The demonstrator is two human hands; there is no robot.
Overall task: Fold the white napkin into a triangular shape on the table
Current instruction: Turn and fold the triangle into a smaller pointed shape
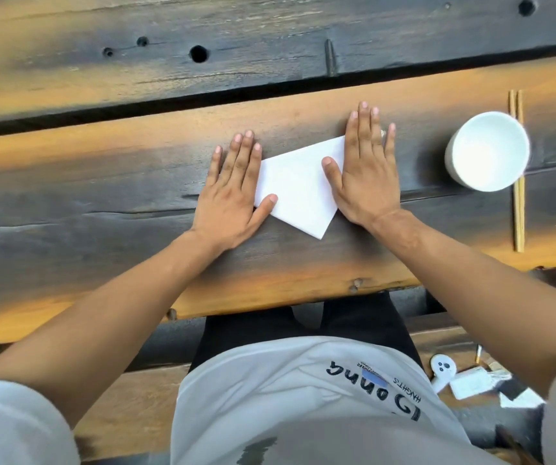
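A white napkin (298, 187) lies flat on the dark wooden table (102, 182), folded, with a pointed corner toward me. My left hand (236, 186) rests palm-down on its left edge, fingers spread, thumb on the paper. My right hand (365, 169) lies palm-down over its right corner, thumb on the paper. Both hands hide the napkin's outer corners. Neither hand grips anything.
A white cup (489, 151) stands to the right of my right hand. Wooden chopsticks (518, 169) lie behind and beneath it, running front to back. A dark gap (202, 95) separates the planks beyond the napkin. Small white items (467, 380) lie on the bench at lower right.
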